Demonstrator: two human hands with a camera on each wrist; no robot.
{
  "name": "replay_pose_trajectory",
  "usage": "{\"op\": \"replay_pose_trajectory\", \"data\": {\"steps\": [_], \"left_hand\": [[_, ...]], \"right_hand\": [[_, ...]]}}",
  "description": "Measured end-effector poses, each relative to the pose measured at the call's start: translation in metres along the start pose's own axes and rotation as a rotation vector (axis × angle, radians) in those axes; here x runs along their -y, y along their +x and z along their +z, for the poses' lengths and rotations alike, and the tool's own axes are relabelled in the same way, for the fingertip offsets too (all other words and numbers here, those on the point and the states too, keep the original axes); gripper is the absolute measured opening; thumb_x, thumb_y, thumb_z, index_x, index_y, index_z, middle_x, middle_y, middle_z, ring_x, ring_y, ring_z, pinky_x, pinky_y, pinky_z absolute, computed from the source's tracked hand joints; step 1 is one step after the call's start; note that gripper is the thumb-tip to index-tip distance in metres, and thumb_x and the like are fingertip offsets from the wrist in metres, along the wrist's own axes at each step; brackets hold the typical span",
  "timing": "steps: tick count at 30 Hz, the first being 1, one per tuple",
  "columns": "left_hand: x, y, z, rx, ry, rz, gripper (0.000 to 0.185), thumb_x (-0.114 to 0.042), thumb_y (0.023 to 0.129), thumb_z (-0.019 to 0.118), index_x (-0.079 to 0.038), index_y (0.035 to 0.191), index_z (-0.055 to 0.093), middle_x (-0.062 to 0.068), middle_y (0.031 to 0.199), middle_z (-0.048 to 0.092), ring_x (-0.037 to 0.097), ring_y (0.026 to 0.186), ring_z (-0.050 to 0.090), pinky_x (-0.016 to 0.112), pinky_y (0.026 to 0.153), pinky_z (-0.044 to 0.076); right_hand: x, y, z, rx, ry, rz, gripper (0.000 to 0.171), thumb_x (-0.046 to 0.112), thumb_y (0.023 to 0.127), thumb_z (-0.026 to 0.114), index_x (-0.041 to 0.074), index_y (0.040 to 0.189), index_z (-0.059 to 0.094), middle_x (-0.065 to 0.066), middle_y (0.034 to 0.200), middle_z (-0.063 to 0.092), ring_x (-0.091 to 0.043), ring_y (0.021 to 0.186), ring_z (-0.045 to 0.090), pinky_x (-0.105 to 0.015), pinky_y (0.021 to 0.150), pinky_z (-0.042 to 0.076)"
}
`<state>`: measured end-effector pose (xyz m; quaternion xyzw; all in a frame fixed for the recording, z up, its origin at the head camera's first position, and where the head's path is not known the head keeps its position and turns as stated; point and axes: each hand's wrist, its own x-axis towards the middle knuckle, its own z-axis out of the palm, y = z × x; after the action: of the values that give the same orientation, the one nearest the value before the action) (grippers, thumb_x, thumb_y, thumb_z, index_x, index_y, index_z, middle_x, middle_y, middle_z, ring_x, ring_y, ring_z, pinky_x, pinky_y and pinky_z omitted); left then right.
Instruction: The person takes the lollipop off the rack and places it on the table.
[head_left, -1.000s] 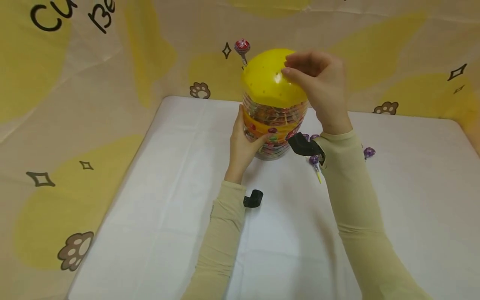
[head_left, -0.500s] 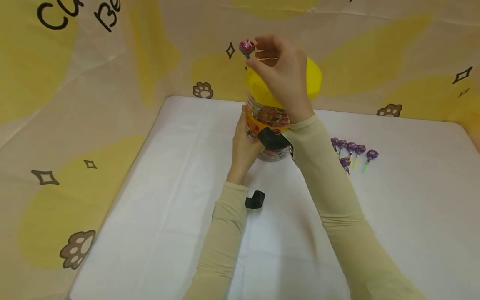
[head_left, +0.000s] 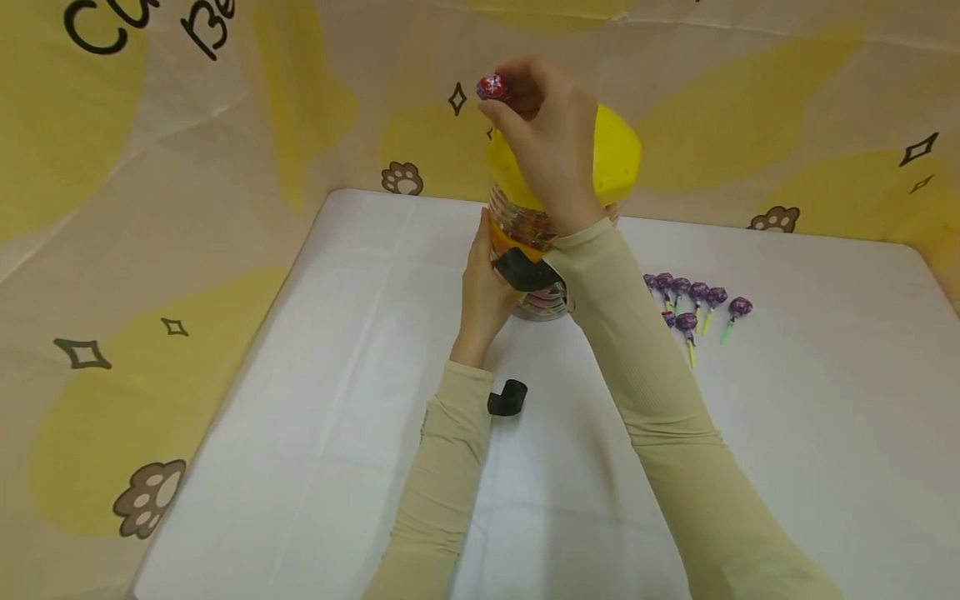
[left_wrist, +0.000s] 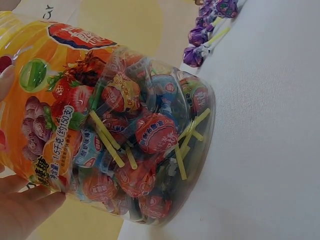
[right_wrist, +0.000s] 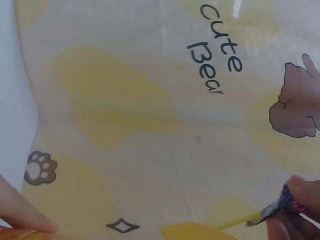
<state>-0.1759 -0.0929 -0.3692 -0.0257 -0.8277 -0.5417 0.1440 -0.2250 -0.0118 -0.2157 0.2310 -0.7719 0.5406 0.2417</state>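
red lollipop point(head_left: 492, 86) pinched in right hand point(head_left: 551, 142)

Jar point(head_left: 551, 250) mid-counter point(head_left: 787, 433), loose lollipops point(head_left: 693, 302) to its right, one lollipop point(head_left: 492, 86) above its lid point(head_left: 618, 158)

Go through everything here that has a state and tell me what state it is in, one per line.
Lollipop jar: upright on the table, full of wrapped lollipops.
Yellow lid: on the jar.
Red lollipop: wrapped, pinched above the lid.
Purple lollipops: wrapped, lying on the white table right of the jar.
Left hand: gripping the jar's side.
Right hand: pinching the red lollipop.
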Motion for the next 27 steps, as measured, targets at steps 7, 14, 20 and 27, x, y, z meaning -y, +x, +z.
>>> {"op": "replay_pose_trajectory", "data": {"steps": [7, 14, 20, 27], "left_hand": [[0.001, -0.001, 0.001, -0.007, -0.019, 0.027, 0.096, -0.023, 0.080, 0.075, -0.008, 0.152, 0.013, 0.014, 0.153, 0.023, 0.027, 0.138, 0.027, 0.043, 0.111, 0.027], [0.001, 0.000, -0.001, -0.028, -0.027, 0.072, 0.095, -0.022, 0.080, 0.074, -0.005, 0.151, 0.014, 0.015, 0.152, 0.026, 0.027, 0.135, 0.033, 0.042, 0.105, 0.037], [0.002, 0.000, -0.002, -0.025, -0.024, 0.057, 0.097, -0.023, 0.081, 0.077, -0.007, 0.152, 0.013, 0.013, 0.153, 0.024, 0.026, 0.138, 0.028, 0.045, 0.105, 0.036], [0.003, -0.001, -0.007, -0.034, -0.071, 0.046, 0.101, -0.027, 0.079, 0.078, -0.010, 0.152, 0.011, 0.010, 0.154, 0.021, 0.022, 0.139, 0.025, 0.046, 0.107, 0.033]], "right_hand": [[-0.003, 0.002, -0.009, -0.065, 0.337, 0.112, 0.026, 0.002, 0.083, 0.070, -0.004, 0.108, 0.064, -0.013, 0.104, 0.066, -0.020, 0.091, 0.062, -0.023, 0.087, 0.050], [0.001, -0.005, -0.022, -0.040, 0.635, 0.208, 0.019, -0.003, 0.084, 0.067, -0.003, 0.103, 0.066, -0.013, 0.099, 0.065, -0.025, 0.089, 0.061, -0.030, 0.087, 0.052], [0.001, -0.018, -0.041, -0.063, 0.728, 0.273, 0.019, -0.004, 0.086, 0.064, -0.002, 0.105, 0.065, -0.015, 0.104, 0.063, -0.028, 0.095, 0.060, -0.032, 0.089, 0.051], [-0.013, -0.043, -0.066, -0.131, 0.822, 0.311, 0.017, -0.007, 0.085, 0.064, -0.005, 0.102, 0.065, -0.018, 0.101, 0.062, -0.028, 0.091, 0.060, -0.033, 0.089, 0.051]]}}
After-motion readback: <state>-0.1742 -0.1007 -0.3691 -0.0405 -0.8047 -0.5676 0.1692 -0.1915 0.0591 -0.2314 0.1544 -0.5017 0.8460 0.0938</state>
